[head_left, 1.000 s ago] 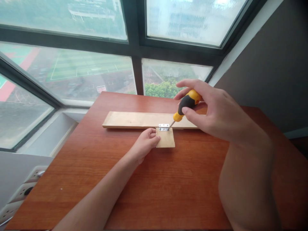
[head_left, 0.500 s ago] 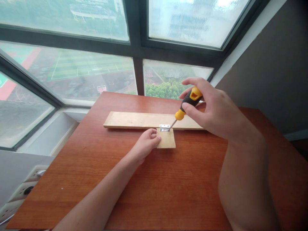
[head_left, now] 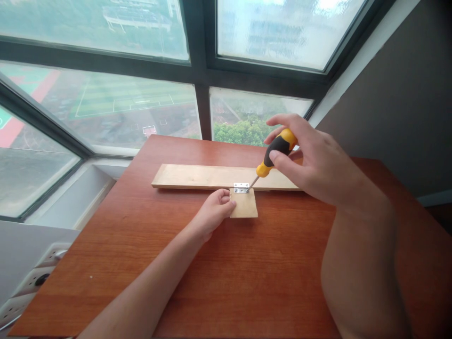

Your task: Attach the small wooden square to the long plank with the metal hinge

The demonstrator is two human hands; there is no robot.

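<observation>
My left hand [head_left: 217,209] grips the left edge of a small square wooden piece [head_left: 244,207], thumb on top. A silver metal hinge [head_left: 241,188] spans from this piece to a long pale wooden board [head_left: 197,176] behind it. In my right hand [head_left: 310,160] is a yellow-and-black screwdriver [head_left: 277,151], held at a slant with the thumb and fingers round its handle. Its tip meets the right end of the hinge's near leaf; the screw there is too small to make out. My right hand hides the board's right end.
Both wooden parts are on a reddish-brown table [head_left: 226,278]. Large windows with dark frames [head_left: 203,108] rise beyond its far edge. Wall sockets [head_left: 31,280] are at the lower left, and a grey wall [head_left: 399,103] stands to the right.
The screwdriver's handle has turned about its axis between my right fingers, and my thumb has shifted slightly. My left hand and the wooden parts have stayed in place.
</observation>
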